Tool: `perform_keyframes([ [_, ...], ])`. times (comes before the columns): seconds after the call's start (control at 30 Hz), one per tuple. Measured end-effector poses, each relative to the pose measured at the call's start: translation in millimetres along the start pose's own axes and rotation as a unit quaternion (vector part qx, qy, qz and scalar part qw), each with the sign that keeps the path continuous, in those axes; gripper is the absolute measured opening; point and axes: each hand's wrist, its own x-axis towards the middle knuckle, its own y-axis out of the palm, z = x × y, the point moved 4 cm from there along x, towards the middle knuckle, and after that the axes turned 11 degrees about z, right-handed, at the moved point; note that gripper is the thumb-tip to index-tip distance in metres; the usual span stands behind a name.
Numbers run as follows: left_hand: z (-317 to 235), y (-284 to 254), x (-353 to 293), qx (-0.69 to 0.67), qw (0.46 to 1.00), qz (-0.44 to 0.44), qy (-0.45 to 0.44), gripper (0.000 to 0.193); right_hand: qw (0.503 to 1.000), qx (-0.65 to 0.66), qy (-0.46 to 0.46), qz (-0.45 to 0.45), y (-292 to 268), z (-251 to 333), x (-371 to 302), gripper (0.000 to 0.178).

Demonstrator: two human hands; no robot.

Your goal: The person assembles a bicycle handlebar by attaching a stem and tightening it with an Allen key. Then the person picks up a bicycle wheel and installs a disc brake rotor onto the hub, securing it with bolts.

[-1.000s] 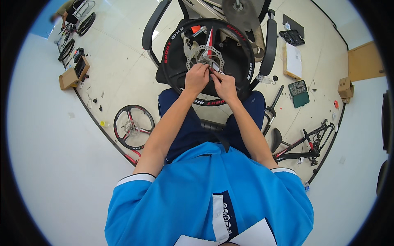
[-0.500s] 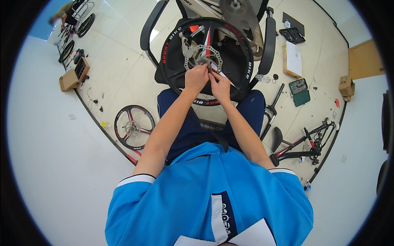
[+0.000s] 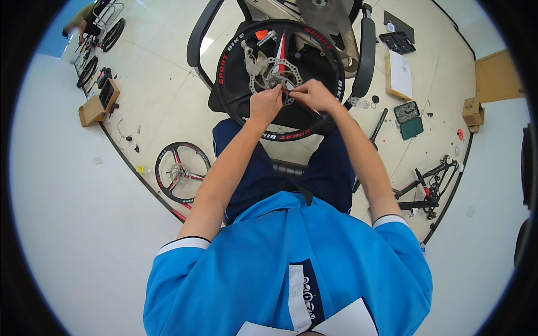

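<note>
A black three-spoke bicycle wheel [image 3: 282,47] with red and white trim lies flat across a black armchair in front of me. On its hub sits a silver brake disc [image 3: 295,71], with a silver caliper-like part [image 3: 250,63] at its left edge. My left hand [image 3: 265,105] is closed at the near edge of the disc, fingertips pinched by the hub. Close beside it, my right hand [image 3: 315,96] bends in from the right, thumb and fingers pinched near the disc. What either hand holds is too small and hidden to make out.
Armrests [image 3: 367,61] flank the wheel. A second wheel [image 3: 180,172] lies on the floor at left, a black bike frame [image 3: 428,187] at right. An opened green case [image 3: 409,119], a white flat box [image 3: 399,78] and a cardboard box [image 3: 101,103] stand around. Another person is far left.
My right hand has turned, its wrist and forearm swinging out to the right while its fingertips stay near the disc. My left hand has stayed by the hub.
</note>
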Motion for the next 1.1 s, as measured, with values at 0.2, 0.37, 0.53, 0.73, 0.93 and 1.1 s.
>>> perform_keyframes([
  [0.2, 1.9, 1.1, -0.9, -0.024, 0.999, -0.026, -0.02, 0.014, 0.967, -0.238, -0.06, 0.065, -34.4, 47.4, 17.1, 0.022],
  [0.37, -13.8, -20.3, -0.2, -0.097, 0.993, -0.061, -0.037, 0.015, 0.995, -0.015, -0.06, -0.077, -10.4, 34.6, -20.3, 0.025],
  [0.53, -16.9, -34.7, 30.3, -0.033, 0.999, -0.004, -0.028, 0.016, 0.955, 0.205, -0.023, -0.215, 22.6, 13.3, -13.2, 0.025],
  [0.73, -6.7, -31.8, 38.1, 0.015, 0.998, 0.03, -0.049, 0.018, 0.927, 0.199, 0.005, -0.317, 53.0, 6.2, 7.8, 0.028],
  [0.93, -3.0, -29.0, 37.1, 0.011, 0.998, 0.041, -0.054, 0.017, 0.918, 0.231, 0.032, -0.321, 69.7, 7.9, 7.1, 0.032],
  [1.1, -3.8, -26.2, 34.2, -0.006, 0.998, 0.039, -0.052, 0.015, 0.905, 0.265, 0.028, -0.333, 76.6, 5.1, 3.5, 0.031],
])
